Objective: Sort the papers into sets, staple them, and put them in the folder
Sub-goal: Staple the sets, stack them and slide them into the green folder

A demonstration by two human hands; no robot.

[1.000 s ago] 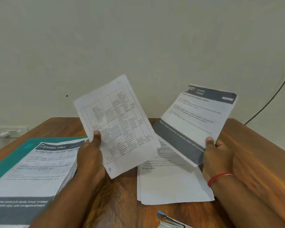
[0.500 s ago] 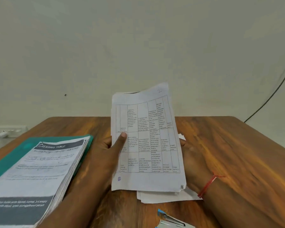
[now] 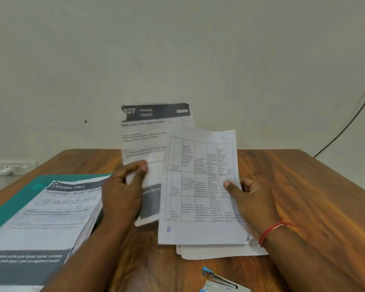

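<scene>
My left hand [image 3: 126, 186] pinches a sheet with a dark header band reading "327" [image 3: 150, 133], held upright above the table and blurred. My right hand [image 3: 251, 199] holds a sheet printed with a table grid [image 3: 200, 186], thumb on its front, just right of the first sheet and overlapping it. Under that grid sheet lies a small pile of white papers [image 3: 219, 251]. A thick stack of printed papers headed "DRESSING TABLE" [image 3: 46, 213] lies at the left on a teal folder [image 3: 19, 194]. A blue and silver stapler [image 3: 219, 281] sits at the bottom edge.
The wooden table [image 3: 303, 197] stretches to the right with bare surface. A pale wall stands behind it, with a black cable [image 3: 350, 121] running down at the right. A white socket strip with a plug [image 3: 6, 168] sits at the far left.
Half a second ago the sheets were held together in front of me. Now they are apart again: the "327" sheet is in my left hand and the grid sheet in my right.
</scene>
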